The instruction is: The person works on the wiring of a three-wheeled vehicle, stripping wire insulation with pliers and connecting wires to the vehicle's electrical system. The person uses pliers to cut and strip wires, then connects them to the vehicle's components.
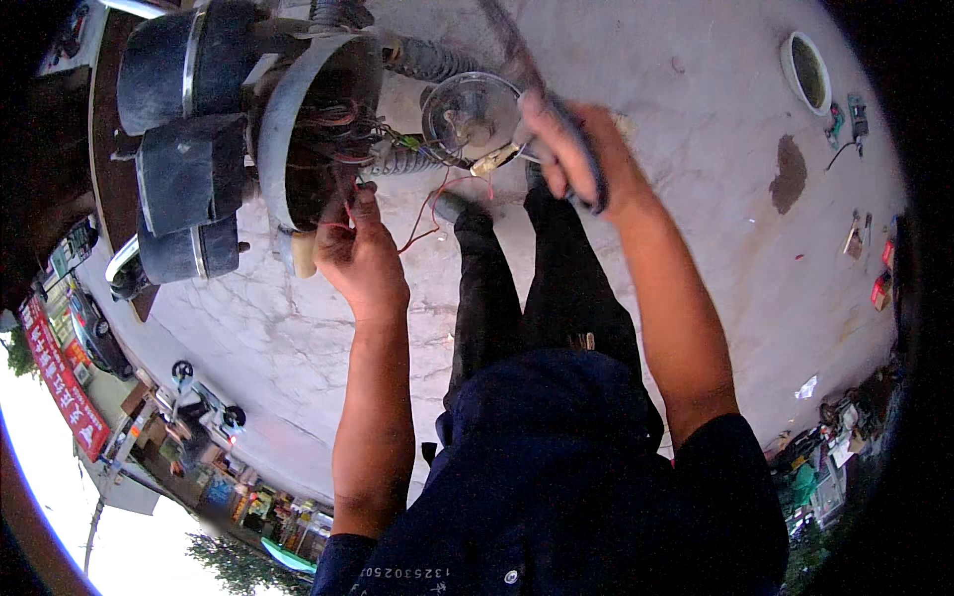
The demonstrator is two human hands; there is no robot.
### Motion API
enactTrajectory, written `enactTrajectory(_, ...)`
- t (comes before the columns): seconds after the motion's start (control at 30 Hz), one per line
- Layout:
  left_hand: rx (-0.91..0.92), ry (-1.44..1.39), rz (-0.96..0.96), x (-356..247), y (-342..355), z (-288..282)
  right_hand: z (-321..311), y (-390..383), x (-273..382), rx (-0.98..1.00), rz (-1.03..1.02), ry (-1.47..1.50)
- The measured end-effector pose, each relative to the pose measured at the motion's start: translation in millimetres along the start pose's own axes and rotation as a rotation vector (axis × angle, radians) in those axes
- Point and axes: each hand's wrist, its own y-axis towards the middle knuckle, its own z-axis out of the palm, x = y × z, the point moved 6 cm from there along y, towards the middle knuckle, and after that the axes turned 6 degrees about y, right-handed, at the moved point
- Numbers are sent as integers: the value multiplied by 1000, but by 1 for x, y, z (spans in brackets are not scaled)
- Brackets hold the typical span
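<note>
Reaching into the headlight shell (298,119), the left hand (358,253) pinches red wires (343,214); the right hand (571,159) grips a blurred tool (517,50) beside the lens (469,117).

Outdoor daylight, cracked grey concrete ground (696,129), dark stain (788,174) far right, shopfronts (60,377) left, tool clutter (835,447) near right.

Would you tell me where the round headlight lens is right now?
In the head view, the headlight lens sits top centre, just left of the right hand and right of the open headlight shell with wires.
</note>
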Motion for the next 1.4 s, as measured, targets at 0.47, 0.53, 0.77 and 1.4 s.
enactTrajectory(0.47,6,-133,-102,-7,-6,3,56,-28,-34,430,-186,-529)
enactTrajectory(0.53,7,-119,-73,-6,-6,1,59,-20,-34,429,-198,-578)
enactTrajectory(0.77,-44,-33,102,4,-3,-4,41,-2,-16,393,-161,-401)
enactTrajectory(1.4,-21,-130,5,-10,-14,-4,36,21,-16,306,-154,-360)
